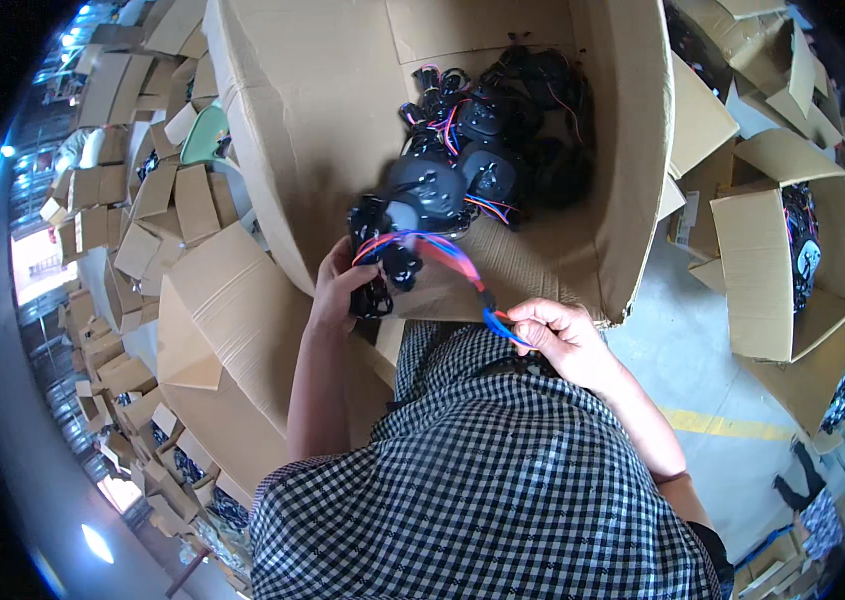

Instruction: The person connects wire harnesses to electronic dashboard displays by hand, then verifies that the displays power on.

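Black cable bundle (371, 290), just one, sat gripped in the left hand (337, 280); the right hand (565, 340) pinched one red-and-blue wire bunch (456, 258) near one open carton (288, 120).

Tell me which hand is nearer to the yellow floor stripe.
Right. The right hand, pinching blue wires, is up and left of the yellow floor stripe in the picture; the left hand, holding a black cable bundle, is farther left.

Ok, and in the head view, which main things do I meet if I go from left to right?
Green object, left hand, coloured wires, right hand, yellow floor line.
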The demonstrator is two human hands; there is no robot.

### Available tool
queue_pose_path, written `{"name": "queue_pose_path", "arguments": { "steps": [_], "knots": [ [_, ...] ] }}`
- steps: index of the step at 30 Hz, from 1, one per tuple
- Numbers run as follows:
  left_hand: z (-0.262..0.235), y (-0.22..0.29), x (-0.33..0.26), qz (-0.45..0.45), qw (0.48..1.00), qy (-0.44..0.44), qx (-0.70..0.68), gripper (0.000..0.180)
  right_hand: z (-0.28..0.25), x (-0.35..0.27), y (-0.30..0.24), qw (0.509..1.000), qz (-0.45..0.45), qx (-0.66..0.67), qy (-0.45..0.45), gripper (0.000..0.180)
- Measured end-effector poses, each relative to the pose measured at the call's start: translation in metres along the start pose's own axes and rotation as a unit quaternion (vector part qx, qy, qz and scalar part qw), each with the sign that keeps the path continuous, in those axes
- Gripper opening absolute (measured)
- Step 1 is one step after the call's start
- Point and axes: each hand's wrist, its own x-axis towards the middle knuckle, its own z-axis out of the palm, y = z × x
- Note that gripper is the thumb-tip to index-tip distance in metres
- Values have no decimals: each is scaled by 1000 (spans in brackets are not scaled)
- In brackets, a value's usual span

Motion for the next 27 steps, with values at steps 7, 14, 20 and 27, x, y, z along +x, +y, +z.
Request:
{"name": "queue_pose_path", "arguments": {
  "steps": [7,14,20,27],
  "knots": [
    [20,18,-38,46,959,-164,-226,77,-18,34,11,993,50,-99,34,28],
    [50,17,-44,50,979,-97,-172,77,4,106,36,982,-54,-179,5,15],
    [56,5,-53,76,969,-103,-210,75,17,128,13,930,-148,-261,210,45],
    [60,-7,-54,46,973,-155,-164,74,2,157,-17,904,-270,-317,-95,36]
  ]
}}
